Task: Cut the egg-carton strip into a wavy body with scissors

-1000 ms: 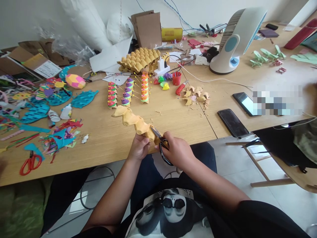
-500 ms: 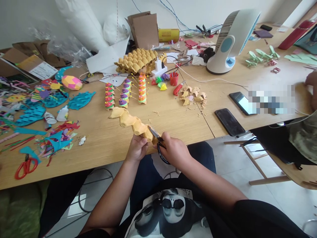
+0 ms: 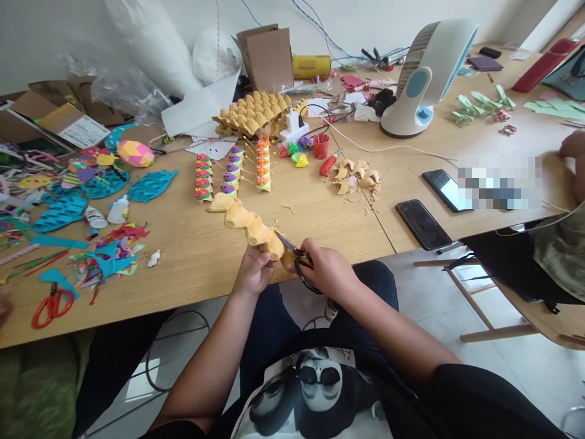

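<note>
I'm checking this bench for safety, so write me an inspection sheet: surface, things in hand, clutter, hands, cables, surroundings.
Surface: wooden table, with a seam right of the middle.
Things in hand: yellow egg-carton strip and black-handled scissors, blades at the strip's edge.
Clutter: carton scraps and crumbs near the seam; coloured scraps and red-handled scissors at the picture's left.
Hands: left hand grips the strip; right hand holds the black-handled scissors.
Cables: white cable crosses the table in front of the fan.
Surroundings: wooden chair and another person's hand at the right.
</note>
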`<state>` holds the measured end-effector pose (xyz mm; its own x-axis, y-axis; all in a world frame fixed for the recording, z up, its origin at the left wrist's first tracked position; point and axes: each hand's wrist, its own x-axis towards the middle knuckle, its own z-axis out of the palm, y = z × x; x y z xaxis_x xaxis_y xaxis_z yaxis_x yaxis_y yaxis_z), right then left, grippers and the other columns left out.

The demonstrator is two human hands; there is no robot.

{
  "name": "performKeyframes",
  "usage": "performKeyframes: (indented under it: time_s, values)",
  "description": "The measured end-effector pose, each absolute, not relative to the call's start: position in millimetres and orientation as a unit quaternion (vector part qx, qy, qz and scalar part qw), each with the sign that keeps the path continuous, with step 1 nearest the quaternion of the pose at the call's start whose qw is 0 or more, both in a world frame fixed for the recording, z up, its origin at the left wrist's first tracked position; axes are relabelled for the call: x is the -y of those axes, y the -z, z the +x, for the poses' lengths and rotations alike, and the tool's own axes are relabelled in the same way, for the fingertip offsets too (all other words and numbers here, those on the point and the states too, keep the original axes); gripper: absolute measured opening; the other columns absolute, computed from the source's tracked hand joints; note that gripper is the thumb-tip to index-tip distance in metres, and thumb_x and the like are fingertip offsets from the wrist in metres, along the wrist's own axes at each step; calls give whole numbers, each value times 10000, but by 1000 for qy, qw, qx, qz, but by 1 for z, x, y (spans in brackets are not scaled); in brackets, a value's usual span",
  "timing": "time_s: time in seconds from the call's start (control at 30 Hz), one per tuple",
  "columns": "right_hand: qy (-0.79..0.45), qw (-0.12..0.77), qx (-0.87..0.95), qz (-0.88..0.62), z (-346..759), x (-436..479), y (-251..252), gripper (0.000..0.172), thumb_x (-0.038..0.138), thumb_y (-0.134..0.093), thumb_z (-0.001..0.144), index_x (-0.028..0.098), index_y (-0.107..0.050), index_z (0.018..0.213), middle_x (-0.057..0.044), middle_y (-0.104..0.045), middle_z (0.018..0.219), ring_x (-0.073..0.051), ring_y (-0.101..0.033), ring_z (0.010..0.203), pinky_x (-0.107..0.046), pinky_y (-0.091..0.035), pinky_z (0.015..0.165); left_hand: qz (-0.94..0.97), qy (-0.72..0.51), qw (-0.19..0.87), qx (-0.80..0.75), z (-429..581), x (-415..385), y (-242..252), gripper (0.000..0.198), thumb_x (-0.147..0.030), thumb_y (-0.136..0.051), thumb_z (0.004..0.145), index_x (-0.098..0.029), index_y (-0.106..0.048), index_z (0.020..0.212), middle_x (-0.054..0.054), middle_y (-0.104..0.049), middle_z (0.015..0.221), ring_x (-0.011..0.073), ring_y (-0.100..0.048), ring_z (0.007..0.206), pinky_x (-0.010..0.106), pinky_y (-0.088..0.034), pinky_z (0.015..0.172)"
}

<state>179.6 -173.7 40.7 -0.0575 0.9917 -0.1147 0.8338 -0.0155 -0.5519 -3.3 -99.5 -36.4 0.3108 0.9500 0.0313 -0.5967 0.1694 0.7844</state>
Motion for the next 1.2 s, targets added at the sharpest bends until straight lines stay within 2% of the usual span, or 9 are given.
performKeyframes:
  time_s: [0.17, 0.3, 0.4, 0.57, 0.83, 1.0, 1.2]
  values:
    - [-306, 223, 677, -631, 195, 165, -33, 392, 544, -662, 906, 232, -580, 1128, -3, -681, 784, -148, -568, 649, -242, -268, 600, 368, -522, 731, -240, -4, 99, 34, 534, -329, -921, 664, -240, -704, 1145, 39, -742, 1118, 179, -685, 1010, 248, -562, 810]
    - [-332, 246, 691, -593, 204, 158, -27, 346, 503, -677, 896, 230, -587, 1089, 40, -615, 720, -128, -516, 626, -232, -267, 602, 358, -519, 740, -235, -5, 98, 34, 554, -344, -922, 665, -237, -693, 1158, 31, -736, 1130, 157, -690, 988, 234, -557, 826]
    - [-339, 262, 710, -559, 213, 151, -21, 326, 467, -684, 890, 219, -590, 1080, 57, -567, 693, -121, -493, 629, -224, -273, 603, 353, -518, 741, -241, -6, 98, 33, 563, -380, -928, 654, -256, -684, 1146, 30, -729, 1148, 175, -695, 998, 273, -567, 851]
    - [-345, 265, 731, -525, 225, 138, -14, 329, 442, -684, 876, 208, -604, 1093, 69, -520, 672, -116, -457, 627, -216, -283, 604, 352, -507, 742, -261, -7, 98, 33, 534, -408, -930, 652, -284, -675, 1104, 21, -728, 1088, 190, -707, 906, 318, -592, 800]
    - [-330, 306, 732, -512, 220, 137, 4, 280, 343, -610, 898, 193, -611, 1135, 37, -592, 750, -122, -513, 668, -220, -314, 637, 359, -506, 737, -267, -8, 97, 33, 514, -435, -915, 669, -299, -675, 1103, 18, -726, 1123, 205, -700, 987, 345, -573, 848]
    - [-311, 289, 737, -526, 218, 138, 8, 293, 272, -613, 878, 209, -617, 1163, 22, -642, 797, -129, -554, 701, -214, -326, 651, 354, -515, 727, -287, -10, 96, 37, 512, -488, -913, 649, -307, -692, 1074, 15, -734, 1140, 206, -689, 1001, 344, -569, 869]
    - [-241, 272, 727, -582, 206, 145, 8, 361, 280, -641, 868, 224, -612, 1223, -1, -687, 812, -164, -593, 735, -235, -318, 652, 351, -513, 730, -284, -10, 96, 36, 485, -496, -901, 663, -302, -708, 1064, 9, -742, 1127, 190, -684, 1028, 310, -567, 885]
